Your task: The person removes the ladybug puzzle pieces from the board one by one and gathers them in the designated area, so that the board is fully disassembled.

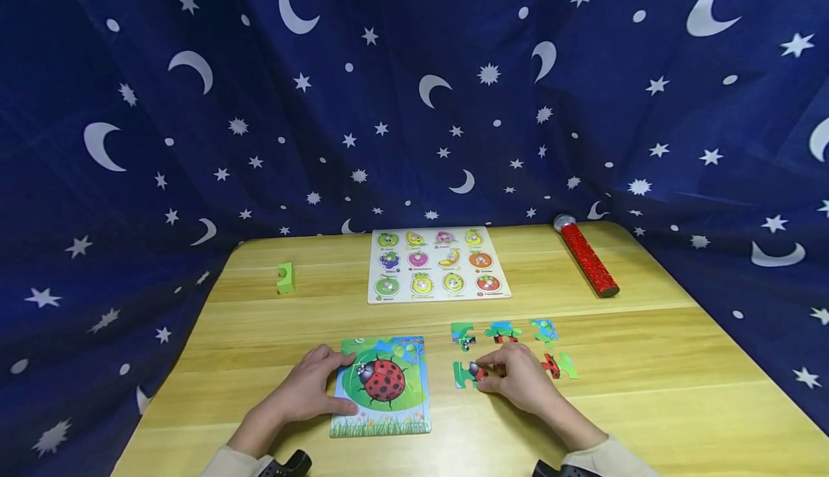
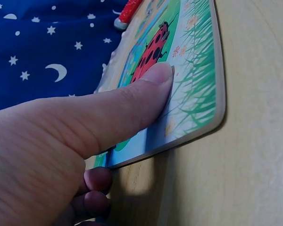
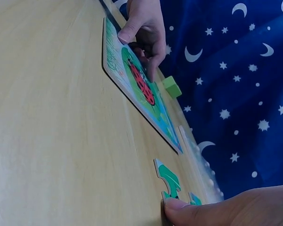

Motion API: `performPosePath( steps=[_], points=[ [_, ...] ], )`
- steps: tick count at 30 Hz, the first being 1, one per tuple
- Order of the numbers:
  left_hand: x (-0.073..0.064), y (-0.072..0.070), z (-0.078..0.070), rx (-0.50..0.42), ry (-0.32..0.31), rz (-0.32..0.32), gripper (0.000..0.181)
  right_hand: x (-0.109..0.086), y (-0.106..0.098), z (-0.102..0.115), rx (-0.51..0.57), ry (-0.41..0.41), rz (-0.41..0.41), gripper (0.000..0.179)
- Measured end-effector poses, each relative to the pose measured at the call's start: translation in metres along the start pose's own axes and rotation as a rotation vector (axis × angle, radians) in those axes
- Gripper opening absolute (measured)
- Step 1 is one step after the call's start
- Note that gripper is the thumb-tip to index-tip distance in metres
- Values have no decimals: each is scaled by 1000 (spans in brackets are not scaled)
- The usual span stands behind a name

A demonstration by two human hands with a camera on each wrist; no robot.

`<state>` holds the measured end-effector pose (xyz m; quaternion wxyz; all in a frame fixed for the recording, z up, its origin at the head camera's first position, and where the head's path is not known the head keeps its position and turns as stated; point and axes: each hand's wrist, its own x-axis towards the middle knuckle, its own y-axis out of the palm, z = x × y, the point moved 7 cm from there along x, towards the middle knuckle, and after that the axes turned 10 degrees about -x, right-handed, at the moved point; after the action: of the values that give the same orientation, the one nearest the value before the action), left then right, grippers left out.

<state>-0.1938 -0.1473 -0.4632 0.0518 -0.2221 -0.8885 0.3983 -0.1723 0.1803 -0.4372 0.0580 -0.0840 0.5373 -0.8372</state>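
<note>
Two-handed: pinches a puzzle piece (image 1: 462, 373) with right hand (image 1: 516, 376), lower right of centre; rests left hand (image 1: 309, 389), thumb and forefinger spread wide, on ladybug board (image 1: 383, 381), lower centre; farther up, past loose pieces (image 1: 502, 330), to fruit board (image 1: 437, 270).

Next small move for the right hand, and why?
I'd probably slide the ladybug piece in the right hand toward the upper row of pieces. Thumb and forefinger pinch it, a bare gap separates the two rows, and the left hand rests on the ladybug board, out of the way. Whether it meets a neighbour sideways is unclear.
</note>
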Motion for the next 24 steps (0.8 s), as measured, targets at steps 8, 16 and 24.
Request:
performPosePath(
  steps=[8, 16, 24],
  points=[
    [0, -1, -1, -2, 3, 0, 89, 0, 2, -1, -13, -11, 16, 33],
    [-1, -1, -3, 0, 5, 0, 88, 1, 1, 1, 7, -26, 36, 32],
    [0, -1, -3, 0, 4, 11, 89, 1, -2, 3, 7, -34, 18, 34]
  ],
)
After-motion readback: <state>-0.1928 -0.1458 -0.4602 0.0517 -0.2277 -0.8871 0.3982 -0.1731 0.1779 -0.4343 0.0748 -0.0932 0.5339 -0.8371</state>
